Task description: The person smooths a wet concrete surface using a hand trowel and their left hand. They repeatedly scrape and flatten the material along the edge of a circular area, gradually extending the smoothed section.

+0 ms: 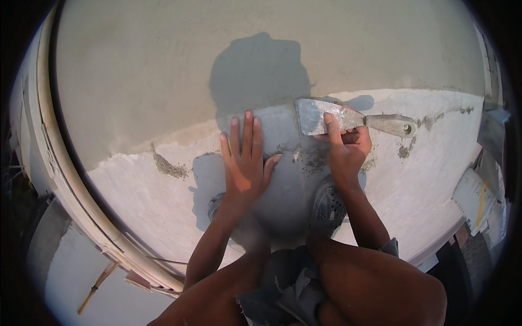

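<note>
My right hand [348, 146] is closed round the blade of a putty knife [326, 117], thumb on top of the metal. The knife's cement-smeared handle points to the right, and its wide edge faces left at the border of the grey mortar layer [163, 81]. Fingers stretched out, my left hand [244, 157] lies flat at that same border, with its fingertips near the mortar's lower edge. Below the border spreads a pale, bare surface [141, 190]. Clumps of mortar [169, 167] stick to it left of my left hand, and more crumbs lie between the hands.
A long rounded pipe-like edge [51, 125] runs down the left side. Beyond it lies a stick-like brush [98, 285] on a lower pale surface. A whitish container [474, 198] stands at the right. My dark perforated shoes [328, 205] are on the pale surface.
</note>
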Available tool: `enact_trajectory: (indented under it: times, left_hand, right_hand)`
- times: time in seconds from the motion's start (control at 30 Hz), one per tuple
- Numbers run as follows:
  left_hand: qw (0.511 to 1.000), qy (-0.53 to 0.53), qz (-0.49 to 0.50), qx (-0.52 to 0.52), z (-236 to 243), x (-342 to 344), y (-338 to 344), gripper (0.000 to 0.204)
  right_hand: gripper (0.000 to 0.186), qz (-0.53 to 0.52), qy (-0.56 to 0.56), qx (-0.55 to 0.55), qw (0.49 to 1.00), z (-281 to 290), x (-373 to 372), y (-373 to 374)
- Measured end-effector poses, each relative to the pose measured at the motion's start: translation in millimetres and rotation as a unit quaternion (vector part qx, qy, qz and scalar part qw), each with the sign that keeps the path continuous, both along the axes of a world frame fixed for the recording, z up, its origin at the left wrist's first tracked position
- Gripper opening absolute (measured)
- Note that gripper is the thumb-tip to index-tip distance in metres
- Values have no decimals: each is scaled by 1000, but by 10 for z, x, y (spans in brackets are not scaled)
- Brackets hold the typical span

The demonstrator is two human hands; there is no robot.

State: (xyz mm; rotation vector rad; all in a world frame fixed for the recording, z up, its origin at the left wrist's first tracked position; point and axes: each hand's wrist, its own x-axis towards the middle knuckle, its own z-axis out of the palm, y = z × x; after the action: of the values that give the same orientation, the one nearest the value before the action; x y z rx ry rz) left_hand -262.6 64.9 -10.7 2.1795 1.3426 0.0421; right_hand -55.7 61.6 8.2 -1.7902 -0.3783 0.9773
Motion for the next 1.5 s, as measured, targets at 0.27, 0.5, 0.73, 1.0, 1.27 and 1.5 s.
enact_trajectory:
  times: [0.27,0.5,0.73,1.0,1.27,1.5]
  left_hand:
    - [1000,4,-2,8,-21,-2,-14,90]
    - [999,20,-14,26,-16,-11,2,95]
    - [1000,-21,-6,4,20,-55,12,97]
    - [993,-115,7,-23,-12,-162,19,98]
    - [986,-168,7,7,-67,-191,27,97]
    - [977,-209,26,9,-123,-215,13,98]
  right_hand:
    - [39,34,-12,-49,998,-71,72,-27]
    - [37,21,-26,-23,999,-75,133,134]
    - [38,53,-22,-17,998,-92,129,122]
    - [41,88,-27,-21,995,-100,-51,64]
    - [41,147,-38,-29,988,-146,-199,100]
    - [45,106,-37,-9,994,-147,-119,276]
